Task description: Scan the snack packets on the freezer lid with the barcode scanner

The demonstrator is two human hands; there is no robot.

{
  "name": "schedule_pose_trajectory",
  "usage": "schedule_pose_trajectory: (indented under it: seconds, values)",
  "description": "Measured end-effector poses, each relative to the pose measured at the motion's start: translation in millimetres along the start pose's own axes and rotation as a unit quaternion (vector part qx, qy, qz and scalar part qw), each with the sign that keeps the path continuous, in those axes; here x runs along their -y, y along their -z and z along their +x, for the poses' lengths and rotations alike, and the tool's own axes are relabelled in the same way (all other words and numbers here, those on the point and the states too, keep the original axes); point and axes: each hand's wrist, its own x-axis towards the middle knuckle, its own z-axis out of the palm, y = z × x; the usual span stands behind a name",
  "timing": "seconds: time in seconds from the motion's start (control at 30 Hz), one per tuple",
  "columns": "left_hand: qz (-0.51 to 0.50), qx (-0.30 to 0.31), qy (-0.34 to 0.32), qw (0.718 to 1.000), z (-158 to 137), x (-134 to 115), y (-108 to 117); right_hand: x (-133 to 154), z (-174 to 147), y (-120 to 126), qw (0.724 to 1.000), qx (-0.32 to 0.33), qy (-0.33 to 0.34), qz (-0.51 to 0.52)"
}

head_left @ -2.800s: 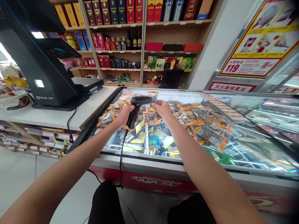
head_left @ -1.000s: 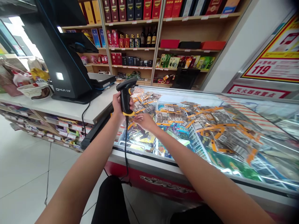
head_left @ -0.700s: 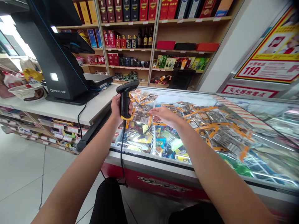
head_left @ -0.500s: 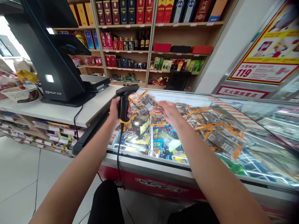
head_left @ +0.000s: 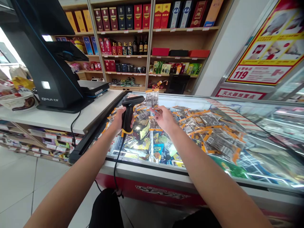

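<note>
The left hand [head_left: 118, 119] grips a black barcode scanner [head_left: 129, 111] by its handle above the glass-topped freezer [head_left: 180, 172]. Just beside it, the right hand [head_left: 163, 117] holds up a snack packet [head_left: 152, 98], other packets [head_left: 209, 133] strewn across the glass.

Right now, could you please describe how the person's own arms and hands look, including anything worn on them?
Both forearms are bare along all that shows, with no sleeve in view. The left hand and the right hand carry no glove, and no ring, watch or bracelet can be made out on the fingers or wrists. Dark trousers show below, between the arms.
</note>
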Motion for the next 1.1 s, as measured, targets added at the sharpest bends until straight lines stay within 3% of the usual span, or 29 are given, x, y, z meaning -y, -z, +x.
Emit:
schedule_pose_trajectory:
  seconds: [0.3, 0.43, 0.5, 0.57, 0.67, 0.77, 0.83, 0.9, 1.0, 1.03, 1.1]
  values:
    - [-0.042, -0.001, -0.025, 0.999, 0, -4, 3, -5, -2, 0, 0.999, 0.021, 0.020, -0.046]
    - [-0.043, -0.015, -0.035, 0.998, 0, -8, 3, 5, 2, 5, 0.972, -0.017, 0.097, -0.211]
    - [-0.054, -0.040, -0.048, 0.997, 0, -12, 4, 14, 7, 13, 0.925, -0.056, 0.175, -0.331]
    - [-0.073, -0.067, -0.069, 0.993, 1, -15, 6, 25, 13, 25, 0.859, -0.088, 0.247, -0.440]
    - [-0.099, -0.111, -0.103, 0.984, 1, -21, 8, 38, 20, 43, 0.737, -0.130, 0.277, -0.602]
    - [-0.107, -0.153, -0.113, 0.976, 2, -24, 8, 39, 18, 50, 0.598, -0.180, 0.279, -0.730]
    - [-0.102, -0.168, -0.112, 0.974, 3, -26, 7, 28, 11, 42, 0.532, -0.186, 0.319, -0.762]
    - [-0.093, -0.167, -0.114, 0.975, 4, -26, 6, 8, 1, 25, 0.521, -0.126, 0.364, -0.762]
    - [-0.086, -0.162, -0.103, 0.978, 4, -26, 4, -34, -14, -4, 0.556, 0.103, 0.352, -0.746]
    - [-0.086, -0.161, -0.095, 0.979, 4, -27, 4, -49, -18, -12, 0.554, 0.180, 0.335, -0.740]
    - [-0.088, -0.161, -0.085, 0.979, 3, -27, 4, -71, -23, -22, 0.525, 0.270, 0.305, -0.747]
